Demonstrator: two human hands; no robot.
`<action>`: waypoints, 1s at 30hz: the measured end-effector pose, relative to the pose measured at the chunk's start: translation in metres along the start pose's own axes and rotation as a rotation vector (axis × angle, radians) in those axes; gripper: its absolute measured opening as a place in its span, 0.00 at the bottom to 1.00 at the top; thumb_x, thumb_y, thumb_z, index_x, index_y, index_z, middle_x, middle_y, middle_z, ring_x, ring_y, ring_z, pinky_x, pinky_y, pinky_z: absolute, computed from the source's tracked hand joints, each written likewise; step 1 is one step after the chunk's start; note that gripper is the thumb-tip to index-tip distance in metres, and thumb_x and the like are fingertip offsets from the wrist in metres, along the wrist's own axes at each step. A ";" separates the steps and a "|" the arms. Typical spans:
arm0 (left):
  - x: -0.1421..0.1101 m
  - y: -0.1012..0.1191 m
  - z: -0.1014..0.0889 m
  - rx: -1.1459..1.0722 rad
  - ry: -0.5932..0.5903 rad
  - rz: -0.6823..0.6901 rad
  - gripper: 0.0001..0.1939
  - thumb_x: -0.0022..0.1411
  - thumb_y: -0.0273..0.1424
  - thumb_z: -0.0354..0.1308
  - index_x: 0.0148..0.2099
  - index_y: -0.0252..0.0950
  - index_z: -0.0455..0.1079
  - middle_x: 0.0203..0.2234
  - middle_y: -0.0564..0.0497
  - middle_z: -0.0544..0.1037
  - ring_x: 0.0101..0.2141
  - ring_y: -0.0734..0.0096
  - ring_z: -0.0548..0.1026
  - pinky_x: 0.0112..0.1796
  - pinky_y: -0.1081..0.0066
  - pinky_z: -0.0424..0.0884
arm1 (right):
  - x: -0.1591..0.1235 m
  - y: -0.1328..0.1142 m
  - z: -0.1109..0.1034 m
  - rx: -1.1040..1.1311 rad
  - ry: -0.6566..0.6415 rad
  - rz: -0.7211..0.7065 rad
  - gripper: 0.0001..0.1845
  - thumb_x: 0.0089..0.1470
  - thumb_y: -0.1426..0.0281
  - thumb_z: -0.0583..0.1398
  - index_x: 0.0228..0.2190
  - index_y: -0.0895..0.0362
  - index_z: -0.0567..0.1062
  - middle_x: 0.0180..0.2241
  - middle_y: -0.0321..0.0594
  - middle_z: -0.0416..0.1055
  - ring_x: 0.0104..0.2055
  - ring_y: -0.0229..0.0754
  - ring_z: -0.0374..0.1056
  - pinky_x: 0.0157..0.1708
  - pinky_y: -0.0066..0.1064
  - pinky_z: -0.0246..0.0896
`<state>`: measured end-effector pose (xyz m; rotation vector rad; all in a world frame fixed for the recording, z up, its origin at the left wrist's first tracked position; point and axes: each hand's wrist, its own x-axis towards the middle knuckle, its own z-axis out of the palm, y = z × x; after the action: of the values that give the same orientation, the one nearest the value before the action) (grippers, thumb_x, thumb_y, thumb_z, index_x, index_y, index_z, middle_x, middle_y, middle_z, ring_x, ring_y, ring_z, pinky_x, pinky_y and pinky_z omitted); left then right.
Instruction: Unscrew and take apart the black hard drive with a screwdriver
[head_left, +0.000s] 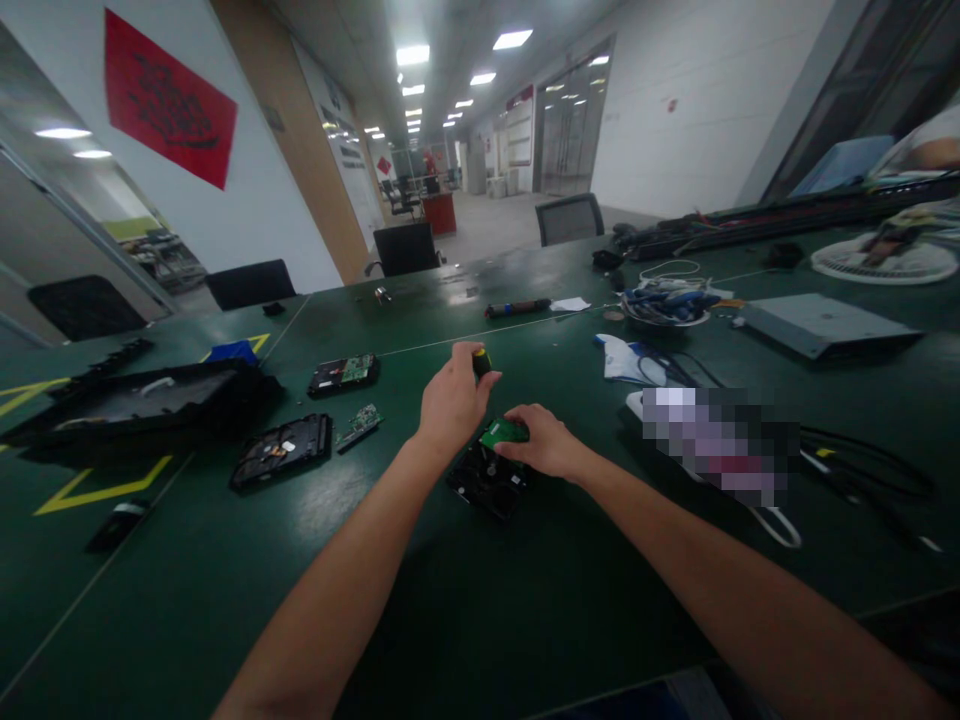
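In white bowl [664, 322], tangled cables [666, 301]; left hand [452, 398] gripping tool [482, 362], right hand [550, 440] pinching green board [501, 434]

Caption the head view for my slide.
Left hand holds a tool; right hand grips a green circuit board over a black drive.

Shows left forearm [352, 570] and right forearm [682, 525], both bare as far as visible, broad near, tapering far. Ends in left hand [452, 398] and right hand [551, 440], likewise bare, fine markings indistinct.
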<state>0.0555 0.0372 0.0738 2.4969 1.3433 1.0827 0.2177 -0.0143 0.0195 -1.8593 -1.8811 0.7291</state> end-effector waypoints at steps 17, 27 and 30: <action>-0.001 -0.001 0.002 0.006 -0.004 -0.018 0.22 0.70 0.34 0.63 0.61 0.37 0.62 0.49 0.39 0.80 0.47 0.53 0.80 0.47 0.53 0.77 | 0.002 0.005 0.003 0.024 0.005 -0.029 0.29 0.56 0.57 0.68 0.55 0.56 0.74 0.56 0.50 0.71 0.59 0.55 0.67 0.57 0.45 0.62; 0.000 -0.002 -0.001 0.036 0.045 0.115 0.23 0.69 0.23 0.57 0.64 0.40 0.66 0.57 0.41 0.74 0.56 0.55 0.76 0.56 0.56 0.74 | 0.002 0.005 0.004 0.021 0.018 -0.017 0.28 0.55 0.57 0.69 0.54 0.53 0.75 0.55 0.48 0.72 0.58 0.56 0.69 0.57 0.46 0.62; -0.001 -0.002 0.001 0.002 0.033 0.090 0.24 0.68 0.27 0.62 0.64 0.40 0.64 0.58 0.40 0.76 0.56 0.53 0.77 0.56 0.53 0.73 | 0.003 0.006 0.004 0.007 0.016 -0.028 0.28 0.55 0.56 0.69 0.54 0.53 0.74 0.55 0.48 0.72 0.59 0.56 0.68 0.57 0.46 0.62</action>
<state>0.0544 0.0386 0.0716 2.5745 1.2514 1.1455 0.2197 -0.0117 0.0122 -1.8258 -1.8885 0.7092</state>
